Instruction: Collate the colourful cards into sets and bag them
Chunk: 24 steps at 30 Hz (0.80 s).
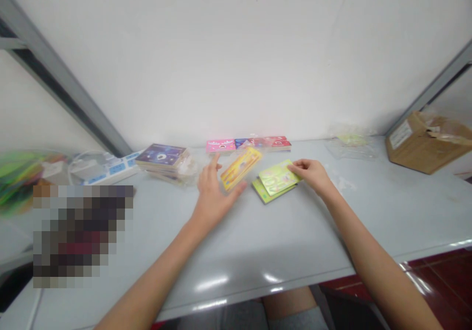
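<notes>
Supporting the work: grey table (280, 236). Left hand (212, 195): digits spread around blurred yellow card pack (241, 167), grip unclear. Right hand (309, 173): thumb and finger closed on corner of upper green card (278, 176), over lower green pack (270, 197) mid-table; corner hold likely leaves print uncovered.

nothing readable, carton label (400, 134) illegible, print on green card (277, 176) blurred

The left hand (216, 190) holds a yellow pack (241, 167) between thumb and fingers. The right hand (312, 176) pinches some green cards (277, 176) above a green stack (266, 195). Pink cards (220, 146) lie just beyond the left hand, blue cards (160, 155) to its left.
</notes>
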Each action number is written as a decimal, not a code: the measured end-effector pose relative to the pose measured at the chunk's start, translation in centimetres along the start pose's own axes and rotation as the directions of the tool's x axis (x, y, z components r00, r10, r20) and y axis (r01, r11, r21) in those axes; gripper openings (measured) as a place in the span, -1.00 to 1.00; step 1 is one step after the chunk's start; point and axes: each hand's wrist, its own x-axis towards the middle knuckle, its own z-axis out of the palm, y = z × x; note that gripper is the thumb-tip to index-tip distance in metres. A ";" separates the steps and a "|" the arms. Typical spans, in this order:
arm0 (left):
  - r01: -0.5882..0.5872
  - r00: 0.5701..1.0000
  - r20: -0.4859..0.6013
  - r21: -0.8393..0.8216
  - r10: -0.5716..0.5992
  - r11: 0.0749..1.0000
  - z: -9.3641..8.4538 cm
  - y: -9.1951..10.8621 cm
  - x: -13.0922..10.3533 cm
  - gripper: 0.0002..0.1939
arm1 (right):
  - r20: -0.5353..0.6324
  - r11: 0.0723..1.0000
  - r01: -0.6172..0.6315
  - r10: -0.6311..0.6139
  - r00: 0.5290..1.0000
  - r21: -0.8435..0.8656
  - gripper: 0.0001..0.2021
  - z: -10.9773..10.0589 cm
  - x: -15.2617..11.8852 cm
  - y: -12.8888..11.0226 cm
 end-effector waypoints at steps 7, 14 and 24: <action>-0.040 0.997 0.078 0.208 0.024 0.977 0.4 -0.6 -0.2 -0.19 | -0.436 0.815 0.218 0.048 0.898 0.537 -0.64 -1.2 0.4 -0.8; -0.183 0.979 0.138 0.242 0.153 0.953 0.2 -0.5 -0.4 -0.16 | -0.183 0.810 0.051 0.070 0.981 0.585 -0.64 -0.5 -0.5 -1.9; -0.292 0.940 0.233 0.169 0.249 0.941 0.0 -0.4 -0.3 -0.13 | 0.024 0.792 -0.104 0.113 0.993 0.602 -0.66 0.0 -0.6 -1.7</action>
